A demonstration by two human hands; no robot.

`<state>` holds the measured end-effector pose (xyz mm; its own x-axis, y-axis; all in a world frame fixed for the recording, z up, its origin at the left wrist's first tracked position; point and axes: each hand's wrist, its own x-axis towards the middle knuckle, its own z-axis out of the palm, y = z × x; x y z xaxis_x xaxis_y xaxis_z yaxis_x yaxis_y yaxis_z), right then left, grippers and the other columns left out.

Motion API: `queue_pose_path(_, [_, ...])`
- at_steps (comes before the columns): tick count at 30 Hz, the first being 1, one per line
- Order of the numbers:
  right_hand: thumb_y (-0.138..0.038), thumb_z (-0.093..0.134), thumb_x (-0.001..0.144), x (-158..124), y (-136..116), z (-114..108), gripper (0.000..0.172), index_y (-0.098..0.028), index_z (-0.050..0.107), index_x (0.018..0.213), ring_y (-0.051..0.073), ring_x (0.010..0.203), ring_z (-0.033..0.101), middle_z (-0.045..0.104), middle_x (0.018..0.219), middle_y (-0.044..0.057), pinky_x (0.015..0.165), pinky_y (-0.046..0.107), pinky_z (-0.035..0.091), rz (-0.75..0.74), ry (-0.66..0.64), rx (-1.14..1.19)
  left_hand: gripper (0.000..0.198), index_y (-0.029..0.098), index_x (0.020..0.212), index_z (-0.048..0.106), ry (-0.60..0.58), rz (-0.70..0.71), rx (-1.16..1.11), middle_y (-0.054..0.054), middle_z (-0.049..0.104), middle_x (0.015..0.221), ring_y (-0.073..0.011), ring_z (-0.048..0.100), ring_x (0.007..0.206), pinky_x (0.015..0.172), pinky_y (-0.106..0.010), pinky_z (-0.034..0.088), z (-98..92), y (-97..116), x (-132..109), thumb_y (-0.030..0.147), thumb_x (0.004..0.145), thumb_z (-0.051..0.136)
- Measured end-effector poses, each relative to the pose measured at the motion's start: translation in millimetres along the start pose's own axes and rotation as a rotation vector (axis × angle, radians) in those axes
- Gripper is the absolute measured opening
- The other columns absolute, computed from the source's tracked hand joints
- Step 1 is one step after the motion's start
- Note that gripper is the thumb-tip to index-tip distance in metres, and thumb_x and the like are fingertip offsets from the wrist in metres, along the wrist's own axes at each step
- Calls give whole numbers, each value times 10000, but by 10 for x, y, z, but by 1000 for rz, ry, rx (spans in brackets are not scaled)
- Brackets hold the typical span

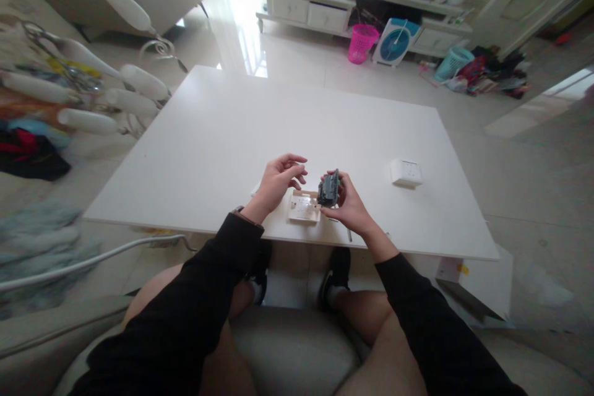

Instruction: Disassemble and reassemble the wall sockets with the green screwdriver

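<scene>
right hand (351,205): holds grey module (328,189) | left hand (278,180): fingers loose, empty | white plate (304,206): partly hidden, seemingly untouched

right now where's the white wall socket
In the head view, the white wall socket lies alone on the table, right of the right hand holding the grey module.

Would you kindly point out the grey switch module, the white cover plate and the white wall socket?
grey switch module (328,189): head view, middle of its grey body, held in the right hand.
white cover plate (304,207): head view, its flat upper face.
white wall socket (405,172): head view, centre of its front face.
</scene>
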<state>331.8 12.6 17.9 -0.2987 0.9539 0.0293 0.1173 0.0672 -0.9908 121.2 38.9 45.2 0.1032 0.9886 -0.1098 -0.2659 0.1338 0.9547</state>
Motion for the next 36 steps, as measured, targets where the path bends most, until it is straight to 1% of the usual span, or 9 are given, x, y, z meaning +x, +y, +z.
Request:
queue_pose_path(2, [-241, 913, 645, 6, -24, -18, 804, -324, 475, 1314, 266, 1336, 589, 553, 1435, 81, 1123, 474, 526, -29, -33, 124, 248, 151, 956, 682, 47, -4, -16, -1, 677, 754, -91, 625, 602, 512, -190, 475, -32, 7, 26, 279, 753, 743])
queue_pose_path(6, [-284, 962, 651, 0, -60, -30, 867, -342, 488, 1374, 284, 1466, 507, 520, 1546, 78, 1238, 505, 424, -81, -43, 233, 233, 154, 910, 678, 23, -8, 42, 7, 664, 752, -96, 636, 622, 530, -196, 487, -41, -1, 30, 259, 724, 770])
queue_pose_path(10, [-307, 972, 653, -18, -83, -23, 913, -357, 468, 1413, 298, 1488, 489, 425, 1658, 77, 1204, 528, 477, -56, -51, 261, 264, 145, 897, 668, -105, -115, 73, -19, 690, 806, -123, 688, 712, 606, -224, 543, 7, -1, -14, 308, 751, 816])
queue_pose_path(12, [-321, 973, 650, -23, -95, -19, 929, -356, 458, 1423, 301, 1491, 486, 395, 1682, 78, 1189, 527, 497, -49, -53, 256, 295, 146, 931, 651, -178, -193, 42, -37, 711, 826, -143, 711, 730, 616, -239, 552, 29, 0, -36, 327, 772, 821])
queue_pose_path(14, [-328, 971, 652, -25, -106, -16, 940, -358, 447, 1432, 303, 1492, 488, 370, 1698, 77, 1191, 533, 497, -47, -57, 259, 311, 146, 950, 632, -212, -219, 17, -46, 724, 832, -145, 719, 717, 613, -239, 550, 40, -4, -50, 320, 779, 826])
queue_pose_path(19, [-321, 969, 652, -35, -141, 10, 955, -365, 427, 1437, 313, 1504, 485, 353, 1711, 79, 1206, 567, 475, -48, -69, 281, 384, 154, 944, 603, -205, -143, -6, -11, 708, 795, -128, 700, 686, 621, -246, 566, 24, -37, -45, 259, 703, 883])
queue_pose_path(25, [-321, 965, 663, -63, -185, 36, 1002, -373, 379, 1474, 313, 1533, 453, 383, 1699, 84, 1245, 593, 415, -27, -83, 267, 440, 153, 1036, 639, -187, -124, -33, 22, 680, 745, -117, 680, 648, 593, -240, 562, 16, -45, -40, 225, 678, 885])
queue_pose_path(30, [-293, 963, 678, -68, -192, 38, 1008, -388, 362, 1482, 301, 1490, 513, 438, 1665, 73, 1234, 574, 438, -31, -103, 280, 440, 145, 990, 673, -177, -108, -42, 20, 687, 740, -115, 682, 641, 570, -228, 559, 22, -49, -28, 243, 634, 911])
queue_pose_path(36, [-304, 962, 682, -71, -204, 33, 1024, -391, 355, 1501, 306, 1485, 517, 460, 1648, 77, 1234, 571, 435, -31, -111, 272, 444, 147, 1000, 687, -188, -95, -25, 7, 703, 753, -124, 693, 655, 597, -253, 583, -1, -74, -18, 282, 644, 916])
